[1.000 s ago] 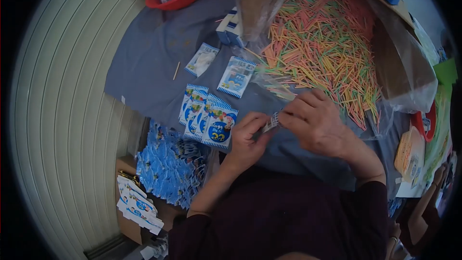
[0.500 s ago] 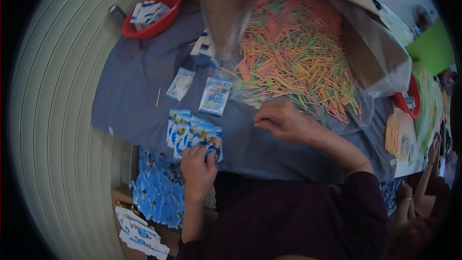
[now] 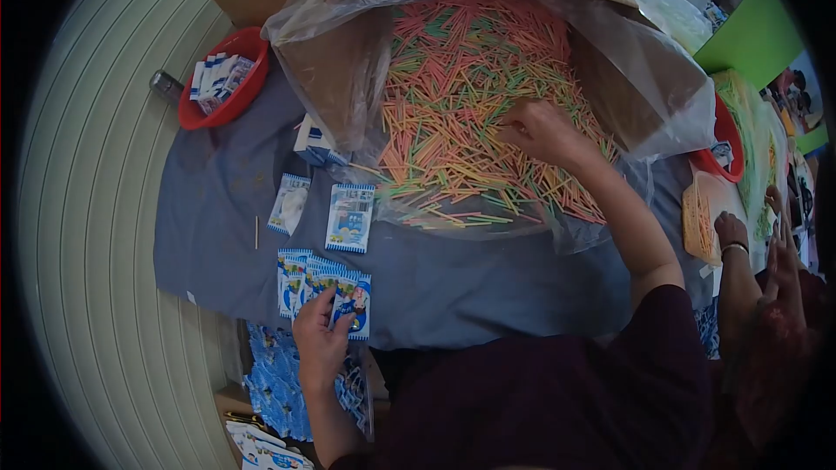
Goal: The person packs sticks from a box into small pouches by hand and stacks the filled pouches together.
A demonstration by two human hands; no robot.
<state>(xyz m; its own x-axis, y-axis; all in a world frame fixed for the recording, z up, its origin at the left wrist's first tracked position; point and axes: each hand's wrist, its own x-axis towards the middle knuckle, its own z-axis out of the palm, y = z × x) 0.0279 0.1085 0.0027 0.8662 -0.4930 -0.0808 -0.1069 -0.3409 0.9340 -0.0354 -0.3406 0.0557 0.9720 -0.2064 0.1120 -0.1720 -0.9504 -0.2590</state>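
The person's right hand is over the pile of coloured sticks, its fingers bent inward and close together; whether a stick is between them, one cannot tell. The left hand is to the left of the pile and nearer to the body, at the fanned printed packets, with thumb and forefinger apart. Two other packets lie left of the pile's near edge, just beyond the fan. The step in hand appears to be picking from the pile; the next move seems to call for a fine pinch, without dragging neighbouring sticks.
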